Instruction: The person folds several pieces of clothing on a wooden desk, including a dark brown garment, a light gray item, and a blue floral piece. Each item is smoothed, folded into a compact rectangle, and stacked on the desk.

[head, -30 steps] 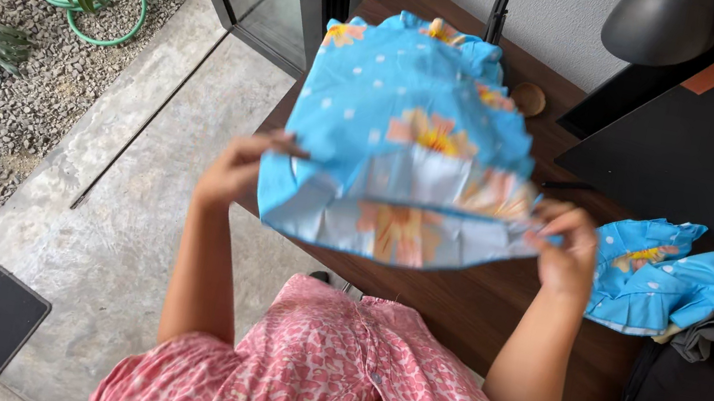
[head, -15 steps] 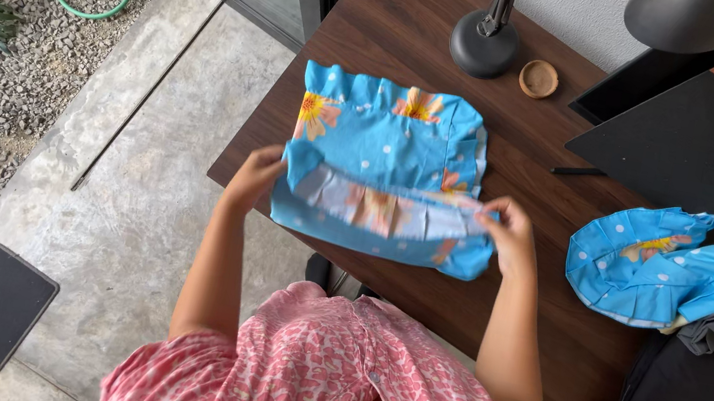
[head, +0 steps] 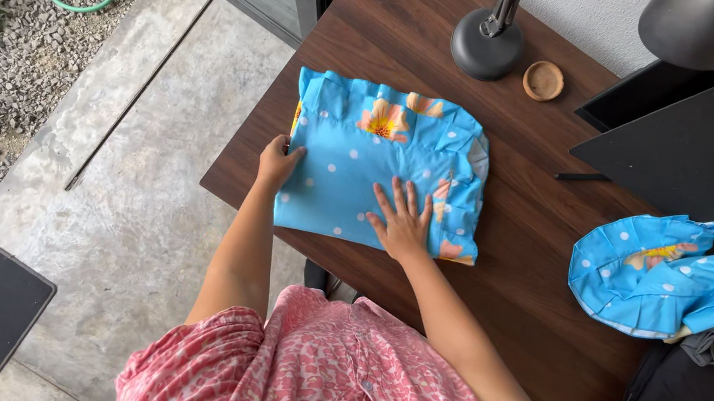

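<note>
My left hand (head: 278,161) pinches the left edge of the folded blue flowered cloth (head: 382,164) lying on the near left part of the dark table (head: 521,257), while my right hand (head: 402,222), grip open, presses flat on its near right part.

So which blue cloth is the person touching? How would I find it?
Find the dark wooden table, then the black lamp base. Just below it lies a folded blue cloth under the left hand and right hand. Unlike the crumpled blue cloth at the right, it's flat and squared.
</note>
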